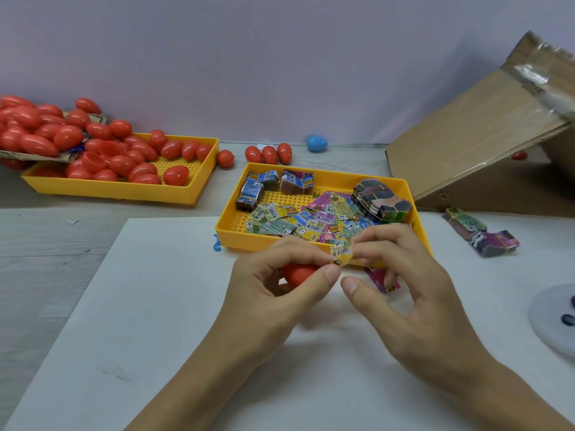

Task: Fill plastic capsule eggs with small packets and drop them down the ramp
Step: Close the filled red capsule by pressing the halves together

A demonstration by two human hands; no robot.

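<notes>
Small yellow printed paper packet (341, 254), light and limp, pinched at its edges by both hands' fingertips (361, 251), just before the yellow perforated plastic tray (231, 230); left hand (267, 293) also cupped a red plastic capsule egg (298, 273)

In the upper left of the frame a yellow perforated plastic tray (199, 185) holds red plastic capsule eggs (143, 157), more spilling behind it. At centre a second yellow plastic tray (236, 237) holds small printed paper packets (298, 222). Three red eggs (269, 154) and a blue plastic egg (316, 143) lie behind it on the tabletop (46, 237). A brown cardboard ramp (466, 144) leans at upper right.
</notes>
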